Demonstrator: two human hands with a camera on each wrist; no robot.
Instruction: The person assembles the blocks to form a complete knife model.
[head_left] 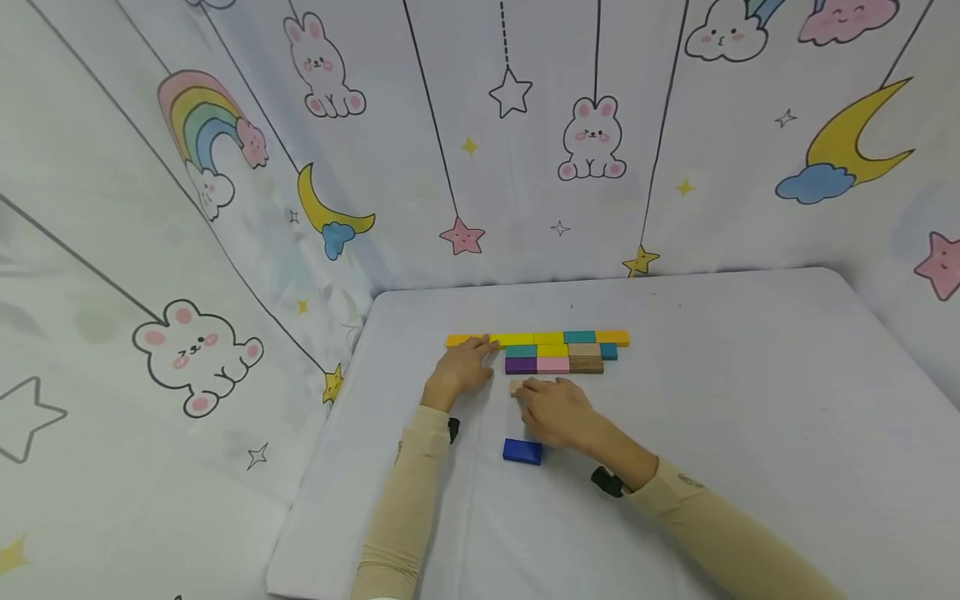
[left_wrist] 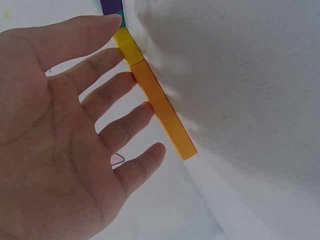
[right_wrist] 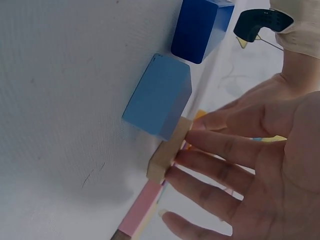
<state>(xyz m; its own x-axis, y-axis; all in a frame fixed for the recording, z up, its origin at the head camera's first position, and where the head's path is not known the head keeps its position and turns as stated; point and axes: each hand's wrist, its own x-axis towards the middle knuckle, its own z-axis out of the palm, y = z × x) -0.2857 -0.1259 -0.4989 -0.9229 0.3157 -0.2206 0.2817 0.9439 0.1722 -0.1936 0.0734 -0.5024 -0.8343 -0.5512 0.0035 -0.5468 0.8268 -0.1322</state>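
Note:
My left hand (head_left: 463, 367) lies at the left end of the back row, its fingers extended. In the left wrist view those fingertips touch the side of a yellow block (left_wrist: 129, 46) and an orange strip (left_wrist: 165, 110). My right hand (head_left: 557, 408) reaches in front of the rows. Its lightly bent fingertips rest along a pale wooden block (right_wrist: 171, 150), whose end peeks out beside the fingers in the head view. A light blue block (right_wrist: 159, 95) stands close to the wooden one; the right hand hides it from the head camera. A dark blue block (head_left: 522, 452) lies nearer me.
Yellow, teal and orange blocks form the back row (head_left: 550, 338). Shorter rows adjoin it, with a purple block (head_left: 521, 365), a pink block (head_left: 553, 365) and a brown block (head_left: 587, 365) in front. A white cloth covers the table (head_left: 750, 400); patterned curtains (head_left: 525, 192) stand behind and left.

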